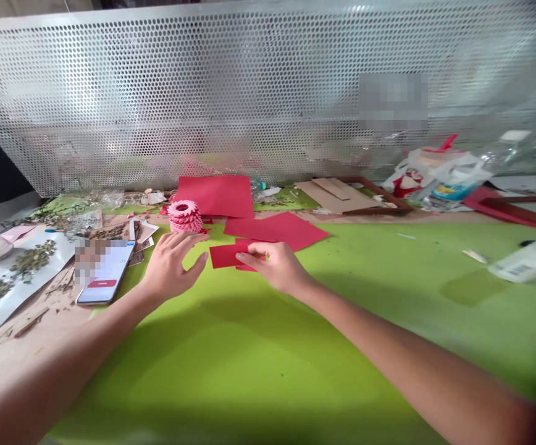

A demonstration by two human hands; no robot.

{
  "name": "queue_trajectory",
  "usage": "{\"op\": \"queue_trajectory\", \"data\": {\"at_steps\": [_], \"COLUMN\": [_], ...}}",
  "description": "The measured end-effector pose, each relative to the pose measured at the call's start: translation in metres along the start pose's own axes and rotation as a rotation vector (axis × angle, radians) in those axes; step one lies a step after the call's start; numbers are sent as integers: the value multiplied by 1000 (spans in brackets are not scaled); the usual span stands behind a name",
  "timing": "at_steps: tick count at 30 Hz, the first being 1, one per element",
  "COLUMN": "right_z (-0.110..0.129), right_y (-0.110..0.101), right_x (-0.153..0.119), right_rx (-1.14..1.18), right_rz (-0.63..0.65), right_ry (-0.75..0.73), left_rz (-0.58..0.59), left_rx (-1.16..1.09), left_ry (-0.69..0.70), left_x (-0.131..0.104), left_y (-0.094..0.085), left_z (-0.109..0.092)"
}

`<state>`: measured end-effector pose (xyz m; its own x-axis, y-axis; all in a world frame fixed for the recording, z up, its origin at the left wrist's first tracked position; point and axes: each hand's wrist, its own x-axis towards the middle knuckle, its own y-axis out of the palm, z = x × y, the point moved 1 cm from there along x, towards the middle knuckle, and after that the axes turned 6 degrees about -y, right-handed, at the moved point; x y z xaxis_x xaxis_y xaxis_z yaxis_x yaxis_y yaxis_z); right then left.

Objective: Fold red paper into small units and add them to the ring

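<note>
Between the thumb and fingers of my right hand (280, 266) is a small rectangle of red paper (224, 256), held just above the green mat (268, 358). My left hand (171, 264) hovers to its left with fingers apart and nothing in them. Just beyond the left fingertips stands a stack of pink toothed paper rings (185, 216). Larger red paper sheets (291, 230) lie flat behind my right hand, and another red sheet (217, 194) is farther back. Part of the small paper is covered by my right fingers.
At left lie a phone (108, 272) and dried plant bits on white paper (31, 259). A perforated metal panel (203, 93) closes off the back. On the right are a plastic bag (416, 173), a wooden frame (379, 191) and a white bottle (530, 259) on its side.
</note>
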<state>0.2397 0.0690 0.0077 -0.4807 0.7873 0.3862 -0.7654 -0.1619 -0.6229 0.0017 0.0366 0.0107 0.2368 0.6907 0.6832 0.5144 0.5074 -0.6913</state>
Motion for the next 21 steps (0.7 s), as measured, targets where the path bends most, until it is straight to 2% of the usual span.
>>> {"op": "queue_trajectory", "data": {"at_steps": [6,16,18,21], "right_z": [1,6,4,1], "right_y": [6,9,9,7], "right_x": [-1,-4,-4,-4], "right_rx": [90,122,81,-149], "right_rz": [18,39,49,42], "right_ry": [4,33,-10,-234], "left_rz": [115,143,142,132], "left_rx": [23,-13,-24,-26], "left_ry": [192,215,206,186], "left_x": [-4,-7,-7,-6], "left_y": [5,12,12,12], "left_z": [-16,-15,-13,-6]}}
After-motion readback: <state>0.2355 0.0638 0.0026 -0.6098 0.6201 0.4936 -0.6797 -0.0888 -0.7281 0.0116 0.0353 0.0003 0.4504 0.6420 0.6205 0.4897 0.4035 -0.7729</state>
